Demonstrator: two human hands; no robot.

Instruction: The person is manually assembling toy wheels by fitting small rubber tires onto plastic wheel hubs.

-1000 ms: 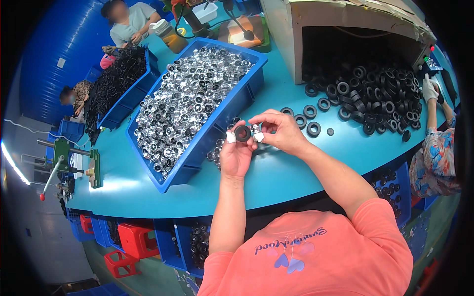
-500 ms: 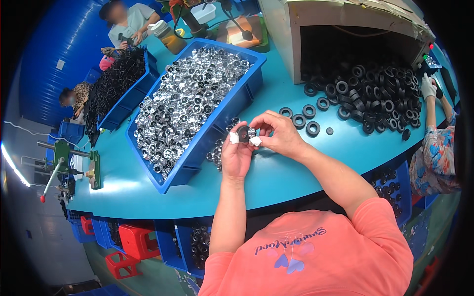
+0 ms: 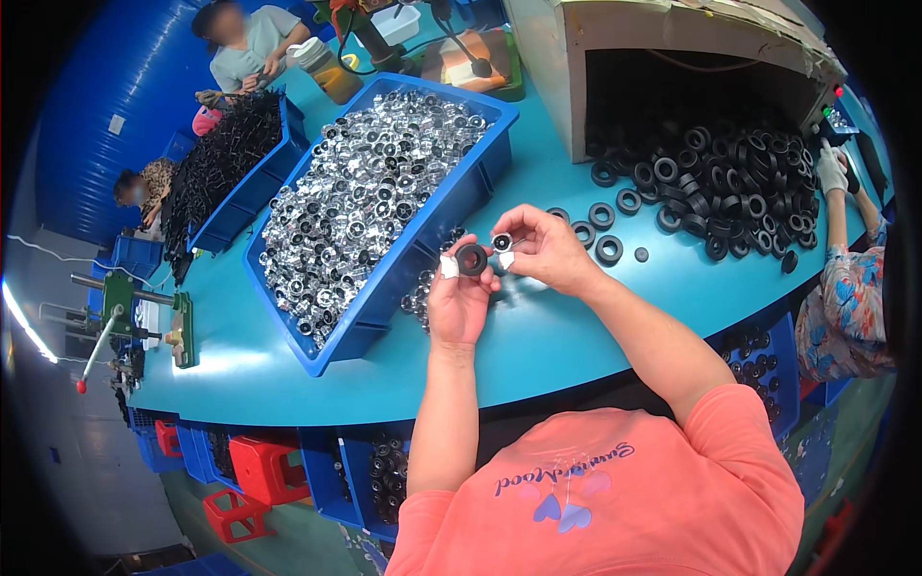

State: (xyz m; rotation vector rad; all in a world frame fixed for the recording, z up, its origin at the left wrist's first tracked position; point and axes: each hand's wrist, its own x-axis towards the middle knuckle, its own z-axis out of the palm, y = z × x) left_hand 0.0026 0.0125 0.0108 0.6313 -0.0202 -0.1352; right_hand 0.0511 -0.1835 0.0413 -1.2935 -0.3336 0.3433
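Note:
My left hand (image 3: 459, 298) is closed around a black rubber ring (image 3: 472, 259), its round hole facing up. Just to the right, my right hand (image 3: 547, 252) pinches a small shiny wheel hub (image 3: 501, 243) with a dark centre between thumb and fingers. Ring and hub are close together but apart. White tape wraps a fingertip on each hand. A few loose shiny hubs (image 3: 419, 300) lie on the table beside my left hand, partly hidden by it. Several black rings (image 3: 608, 251) lie on the table beyond my right hand.
A big blue bin (image 3: 423, 223) heaped with shiny hubs stands left of my hands. Black rings (image 3: 730, 192) spill from a box-like machine (image 3: 573, 86) at right. A green hand press (image 3: 120, 312) stands far left. Co-workers sit at the far left and the right edge (image 3: 845, 298).
My right hand has drawn the hub slightly up and away from the ring. The ring in my left hand has turned, so its hole now faces up.

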